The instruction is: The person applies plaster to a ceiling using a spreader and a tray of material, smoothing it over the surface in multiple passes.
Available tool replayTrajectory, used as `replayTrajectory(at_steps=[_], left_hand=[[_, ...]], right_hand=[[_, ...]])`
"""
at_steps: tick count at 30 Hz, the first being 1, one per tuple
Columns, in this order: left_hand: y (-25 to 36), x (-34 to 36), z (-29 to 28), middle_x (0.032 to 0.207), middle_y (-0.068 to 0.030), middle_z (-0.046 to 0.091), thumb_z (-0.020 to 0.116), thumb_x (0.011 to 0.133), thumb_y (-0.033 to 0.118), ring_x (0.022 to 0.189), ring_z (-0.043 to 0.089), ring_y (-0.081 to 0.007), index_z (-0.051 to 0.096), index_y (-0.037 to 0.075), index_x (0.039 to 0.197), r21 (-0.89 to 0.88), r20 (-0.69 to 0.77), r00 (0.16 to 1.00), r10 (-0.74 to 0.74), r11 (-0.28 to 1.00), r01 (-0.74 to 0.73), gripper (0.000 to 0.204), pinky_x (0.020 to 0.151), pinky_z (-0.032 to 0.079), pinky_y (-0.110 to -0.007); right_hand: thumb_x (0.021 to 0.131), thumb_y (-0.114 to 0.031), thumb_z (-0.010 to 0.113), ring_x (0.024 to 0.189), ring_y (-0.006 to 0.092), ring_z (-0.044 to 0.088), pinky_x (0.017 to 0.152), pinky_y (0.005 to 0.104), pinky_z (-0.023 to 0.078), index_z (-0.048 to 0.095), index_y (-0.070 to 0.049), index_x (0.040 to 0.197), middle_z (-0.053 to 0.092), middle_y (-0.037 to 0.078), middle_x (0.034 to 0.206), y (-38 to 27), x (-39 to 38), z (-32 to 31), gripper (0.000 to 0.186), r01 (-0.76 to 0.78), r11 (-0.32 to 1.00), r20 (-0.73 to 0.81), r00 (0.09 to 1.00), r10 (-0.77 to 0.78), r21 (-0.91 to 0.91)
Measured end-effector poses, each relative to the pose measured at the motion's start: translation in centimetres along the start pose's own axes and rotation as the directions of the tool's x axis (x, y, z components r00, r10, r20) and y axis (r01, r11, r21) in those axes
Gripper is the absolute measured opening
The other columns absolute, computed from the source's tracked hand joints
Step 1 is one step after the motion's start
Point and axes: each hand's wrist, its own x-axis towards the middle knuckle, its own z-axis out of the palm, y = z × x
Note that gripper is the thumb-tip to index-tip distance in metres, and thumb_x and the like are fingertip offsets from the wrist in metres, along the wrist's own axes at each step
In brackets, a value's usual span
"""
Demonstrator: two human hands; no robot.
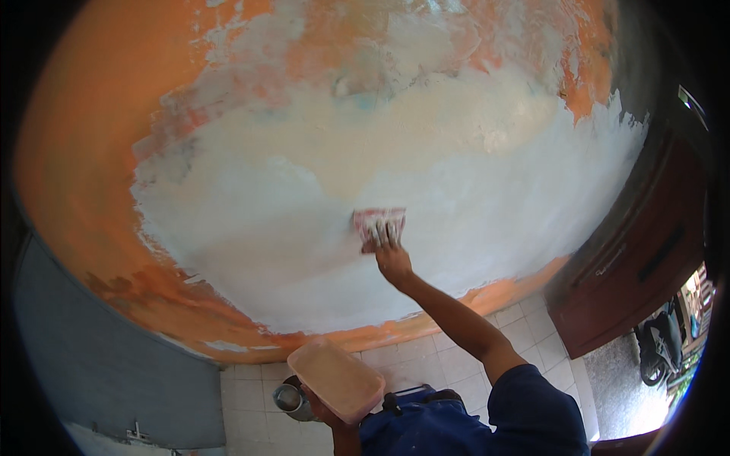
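Note:
My right hand (389, 254) reaches up to the wall, its putty-smeared fingers laid over a flat, pinkish putty spreader (369, 215). The spreader's wide edge points upward, against the wall (456, 205). Around it lies a broad coat of white putty, with a cream patch above and bare orange paint along the lower and left margins. Low in front of my body, my left hand (325, 410) grips the left side of a pink plastic tub (372, 391). A pale, cream-coloured surface fills most of the tub's top; what it is cannot be made out for certain.
A metal bucket (293, 401) stands on the white floor tiles (251, 414) by the tub. At left is a grey panel (114, 357). To the right, a dark red door (631, 258) stands beside an opening, with a parked motorbike (658, 346) outside.

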Motion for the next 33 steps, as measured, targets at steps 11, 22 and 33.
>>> replayTrajectory(at_steps=[11, 22, 33], left_hand=[[1.3, -2.7, 4.4, 0.117, -0.0061, 0.049, 0.031, 0.092, 0.051, 0.105, 0.050, -0.0233, 0.040, 0.010, 0.127, -0.091, 0.012, 1.000, -0.004, 0.996, 0.005, 0.055, 0.085, 0.045, -0.040], [0.6, -2.2, 1.8, 0.118, -0.0082, 0.049, 0.030, 0.094, 0.048, 0.107, 0.050, -0.0245, 0.039, 0.009, 0.127, 0.034, -0.038, 0.997, 0.060, 0.998, -0.059, 0.053, 0.085, 0.046, -0.042], [2.2, -3.1, 5.8, 0.116, -0.0095, 0.050, 0.030, 0.092, 0.050, 0.106, 0.051, -0.0253, 0.041, 0.008, 0.125, -0.049, -0.036, 0.996, 0.085, 0.995, -0.087, 0.055, 0.087, 0.045, -0.042]], right_hand=[[0.068, 0.006, 0.052, 0.076, 0.0323, 0.063, 0.059, 0.0397, 0.052, 0.053, -0.005, 0.118, 0.064, 0.017, 0.093, 4.5, 10.7, -18.2, 0.051, -0.064, 0.995, -0.648, 0.762, 0.001, -0.073], [0.083, -0.007, 0.047, 0.127, 0.0424, 0.031, 0.093, 0.0414, 0.045, 0.041, -0.004, 0.131, 0.032, 0.018, 0.140, -1.1, 5.3, -0.8, 0.048, 0.030, 0.976, -0.288, 0.953, -0.092, -0.213], [0.067, 0.004, 0.050, 0.078, 0.0349, 0.062, 0.059, 0.0434, 0.052, 0.052, -0.008, 0.116, 0.062, 0.021, 0.094, -0.2, 6.1, -11.8, 0.051, 0.045, 0.993, -0.409, 0.912, 0.004, 0.109]])
